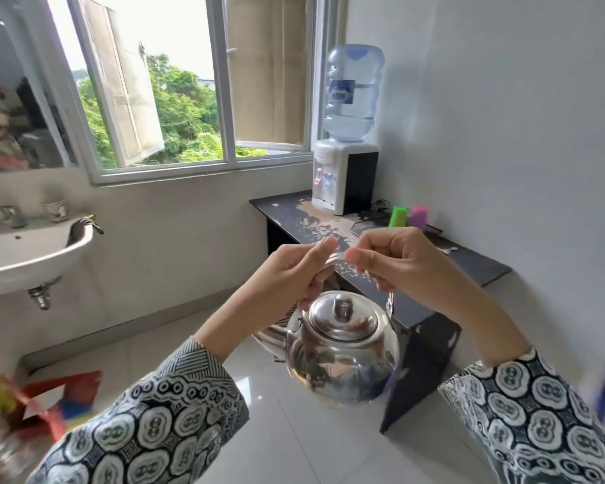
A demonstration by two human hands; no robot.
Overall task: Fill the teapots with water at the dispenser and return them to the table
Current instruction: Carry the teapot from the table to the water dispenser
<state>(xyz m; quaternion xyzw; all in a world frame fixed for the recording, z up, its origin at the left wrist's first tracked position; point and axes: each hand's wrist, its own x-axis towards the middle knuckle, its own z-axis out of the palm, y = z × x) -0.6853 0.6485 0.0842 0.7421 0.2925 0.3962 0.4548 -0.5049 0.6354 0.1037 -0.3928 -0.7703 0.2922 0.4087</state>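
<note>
- Both hands closed on the thin wire handle of the steel teapot: left hand [287,270] and right hand [402,263], thumbs nearly meeting at the top.
- Teapot [343,347] hanging in mid-air below the grip, over the tiled floor [294,431], lid [343,319] on (water level impossible to tell).
- Beyond it, dark worn counter [468,260] along the wall, dispenser [343,176] at its far end with taps facing out.
- Likely step: carrying the pot toward the dispenser for filling.
- Next move calls for closing in, removing the lid, and setting the opening under a tap.
</note>
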